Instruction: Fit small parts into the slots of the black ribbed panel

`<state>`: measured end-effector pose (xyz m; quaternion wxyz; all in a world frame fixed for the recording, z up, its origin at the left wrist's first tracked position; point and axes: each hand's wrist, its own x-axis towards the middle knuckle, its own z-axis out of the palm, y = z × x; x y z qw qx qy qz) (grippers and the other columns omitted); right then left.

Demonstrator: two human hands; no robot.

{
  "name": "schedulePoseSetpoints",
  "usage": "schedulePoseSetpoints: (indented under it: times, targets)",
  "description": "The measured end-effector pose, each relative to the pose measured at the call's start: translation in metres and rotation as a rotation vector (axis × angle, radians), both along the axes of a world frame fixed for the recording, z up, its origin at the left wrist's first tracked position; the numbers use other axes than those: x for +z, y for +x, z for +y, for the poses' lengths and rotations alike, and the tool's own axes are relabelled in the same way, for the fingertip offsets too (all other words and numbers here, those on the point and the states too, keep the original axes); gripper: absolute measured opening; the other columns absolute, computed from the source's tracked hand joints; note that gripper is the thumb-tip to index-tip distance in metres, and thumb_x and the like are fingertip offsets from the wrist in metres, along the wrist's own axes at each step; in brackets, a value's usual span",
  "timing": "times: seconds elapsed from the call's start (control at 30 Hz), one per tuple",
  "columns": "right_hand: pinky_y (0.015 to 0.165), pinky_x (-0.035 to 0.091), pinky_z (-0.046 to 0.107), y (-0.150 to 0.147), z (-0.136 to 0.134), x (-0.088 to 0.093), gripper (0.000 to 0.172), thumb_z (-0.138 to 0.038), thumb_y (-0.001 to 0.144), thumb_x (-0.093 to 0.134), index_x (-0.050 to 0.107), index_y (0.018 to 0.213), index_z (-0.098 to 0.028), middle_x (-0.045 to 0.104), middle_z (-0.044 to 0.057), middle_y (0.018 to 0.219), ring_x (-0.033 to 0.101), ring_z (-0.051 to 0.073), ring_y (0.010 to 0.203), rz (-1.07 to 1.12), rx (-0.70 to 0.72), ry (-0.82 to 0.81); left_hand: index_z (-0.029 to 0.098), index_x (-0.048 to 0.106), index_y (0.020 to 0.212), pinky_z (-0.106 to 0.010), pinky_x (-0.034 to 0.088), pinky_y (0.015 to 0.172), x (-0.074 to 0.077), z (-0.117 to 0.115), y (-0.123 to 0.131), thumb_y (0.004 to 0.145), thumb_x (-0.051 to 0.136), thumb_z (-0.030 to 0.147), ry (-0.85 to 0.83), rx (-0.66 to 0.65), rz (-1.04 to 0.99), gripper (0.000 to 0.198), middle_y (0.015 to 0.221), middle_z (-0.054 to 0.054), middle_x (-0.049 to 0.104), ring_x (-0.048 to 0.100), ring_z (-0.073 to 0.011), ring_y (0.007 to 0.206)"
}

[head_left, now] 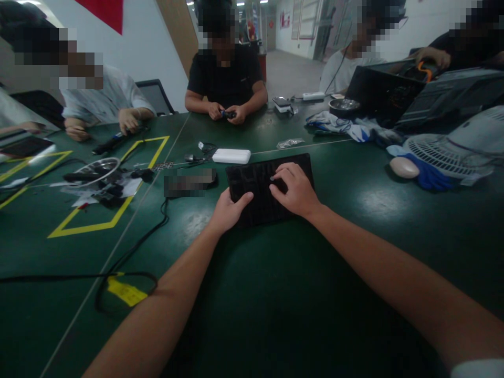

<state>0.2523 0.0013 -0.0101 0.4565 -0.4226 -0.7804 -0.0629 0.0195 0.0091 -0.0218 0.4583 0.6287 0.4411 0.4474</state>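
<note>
A flat black rectangular case (260, 197) with faint raised lines across its face lies tilted before me on the green table. My left hand (230, 211) grips its left edge, thumb on top and the other fingers hidden beneath. Over the right half of the case is my right hand (294, 190), with thumb and forefinger curled close together. A small greyish piece (272, 179) shows at those fingertips, too small to name. Just beyond the case lies a white power bank (231, 156). A dark object with a cable (191, 182), partly blurred out, sits left of it.
Yellow tape (82, 229) outlines an area on the left, where a metal bowl (96, 170) and dark parts lie on paper. A black cable (137, 244) crosses the left side. A fan (449, 152) and blue glove (427, 173) lie right. Several people sit around the table.
</note>
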Motion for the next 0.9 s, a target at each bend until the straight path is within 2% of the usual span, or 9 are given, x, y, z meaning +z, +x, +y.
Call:
schedulePoseSetpoints:
  times: [0.33,0.9]
  targets:
    - [0.095,0.049,0.046,-0.0004,0.0000,-0.0010,0.024,-0.025,0.091,0.060,0.058,0.115,-0.023,0.063,0.010,0.112,0.059,0.028,0.108,-0.045,-0.039,0.018,0.015,0.068,0.118,-0.052,0.054,0.102,-0.0004,-0.0005,0.0010,0.076,0.083,0.056,-0.029,0.006,-0.022,0.061,0.119,-0.015,0.075,0.070,-0.0340,0.111]
    - [0.094,0.048,0.046,-0.0005,-0.0017,0.0003,0.019,-0.025,0.092,0.059,0.065,0.111,-0.025,0.061,0.008,0.111,0.059,0.026,0.105,-0.066,-0.042,-0.007,0.014,0.067,0.120,-0.050,0.055,0.101,0.0022,-0.0019,0.0002,0.078,0.081,0.056,0.000,-0.001,0.012,0.060,0.120,-0.014,0.075,0.070,-0.0340,0.113]
